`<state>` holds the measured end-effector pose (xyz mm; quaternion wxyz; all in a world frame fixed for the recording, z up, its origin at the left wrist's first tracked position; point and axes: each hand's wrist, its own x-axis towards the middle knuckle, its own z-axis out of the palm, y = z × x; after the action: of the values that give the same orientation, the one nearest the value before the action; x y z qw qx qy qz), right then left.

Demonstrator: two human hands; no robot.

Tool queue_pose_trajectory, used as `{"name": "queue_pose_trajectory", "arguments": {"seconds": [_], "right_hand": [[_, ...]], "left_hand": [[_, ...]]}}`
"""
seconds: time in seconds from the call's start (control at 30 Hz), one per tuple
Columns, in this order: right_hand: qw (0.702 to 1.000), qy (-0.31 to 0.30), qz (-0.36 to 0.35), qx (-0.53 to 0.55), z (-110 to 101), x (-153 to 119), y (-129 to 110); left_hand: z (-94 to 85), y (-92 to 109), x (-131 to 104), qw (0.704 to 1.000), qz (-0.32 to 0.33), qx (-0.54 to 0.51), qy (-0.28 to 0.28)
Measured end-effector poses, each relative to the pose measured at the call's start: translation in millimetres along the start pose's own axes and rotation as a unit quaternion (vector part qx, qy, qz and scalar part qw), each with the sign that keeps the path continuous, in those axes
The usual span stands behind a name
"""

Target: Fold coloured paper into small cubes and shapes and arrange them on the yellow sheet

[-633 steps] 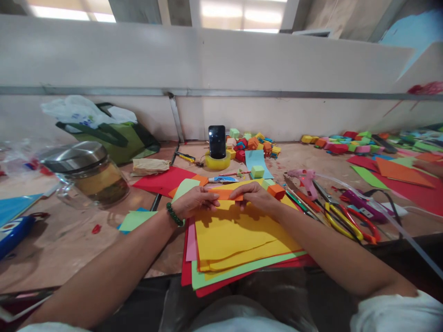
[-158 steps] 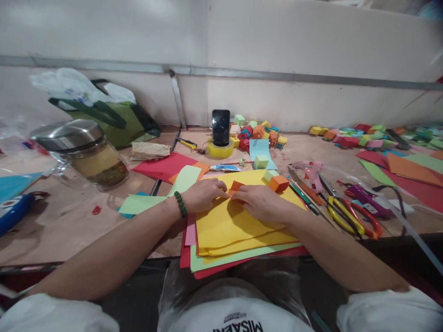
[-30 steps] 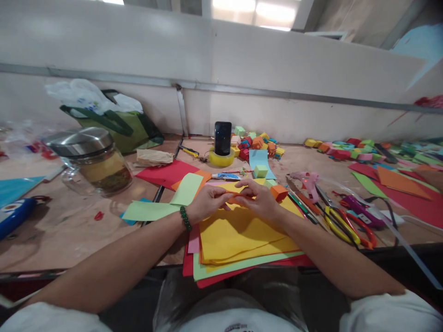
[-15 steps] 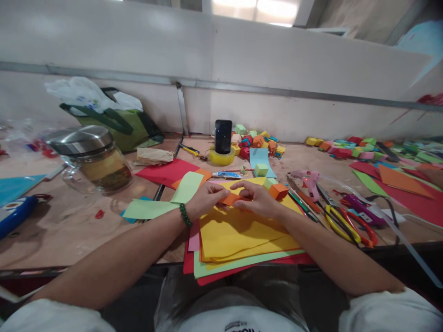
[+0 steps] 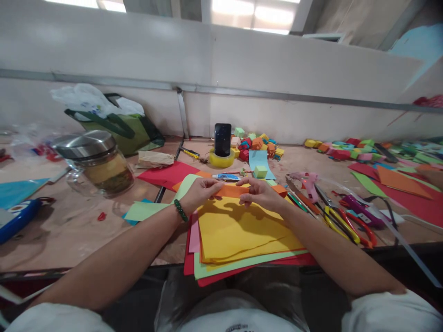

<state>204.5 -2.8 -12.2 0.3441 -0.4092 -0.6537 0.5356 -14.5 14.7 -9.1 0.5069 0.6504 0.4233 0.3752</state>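
Note:
An orange paper strip (image 5: 234,190) is stretched between my two hands, above a stack of yellow sheets (image 5: 238,230). My left hand (image 5: 201,194), with a green bead bracelet at the wrist, pinches the strip's left end. At its right end, the thumb and fingers of my right hand (image 5: 260,194) grip it. Green, pink and red sheets show under the yellow ones. An orange folded piece (image 5: 281,190) lies just beyond my right hand, and a light green cube (image 5: 260,172) rests on a blue paper (image 5: 258,159).
Left stand a glass tea jar (image 5: 104,168) and a green bag (image 5: 128,133). A phone (image 5: 222,139) leans in a yellow tape roll (image 5: 221,160) near heaped paper cubes (image 5: 258,143). Right lie a pink glue gun (image 5: 309,184), pliers (image 5: 356,228) and scissors. Another person's hand (image 5: 431,176) is at the far right.
My hands have moved apart, and more of the orange strip shows between them. The view has tilted slightly upward.

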Motion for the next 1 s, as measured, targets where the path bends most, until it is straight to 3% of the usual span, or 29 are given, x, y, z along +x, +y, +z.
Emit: {"name": "queue_pose_trajectory", "arguments": {"seconds": [0.17,0.3,0.43,0.7,0.93,1.0], "right_hand": [[0.998,-0.017,-0.021,-0.057,7,-4,-4],[0.991,0.038,-0.084,-0.096,11,0,0],[0.989,0.052,-0.075,-0.117,6,3,3],[0.995,0.002,-0.073,-0.064,-4,-3,1],[0.993,0.06,-0.098,-0.014,-14,4,4],[0.992,0.076,-0.102,-0.007,-11,6,3]], "left_hand": [[3.4,-6,-1,0.992,0.071,0.086,-0.062],[12.5,-4,-4,0.983,0.128,0.131,-0.03],[15.5,1,-6,0.973,0.163,0.16,-0.019],[9.0,6,-6,0.988,0.109,0.108,0.002],[-8.6,-2,6,0.996,0.064,-0.013,0.066],[-8.2,-4,6,0.996,0.042,-0.041,0.061]]}}
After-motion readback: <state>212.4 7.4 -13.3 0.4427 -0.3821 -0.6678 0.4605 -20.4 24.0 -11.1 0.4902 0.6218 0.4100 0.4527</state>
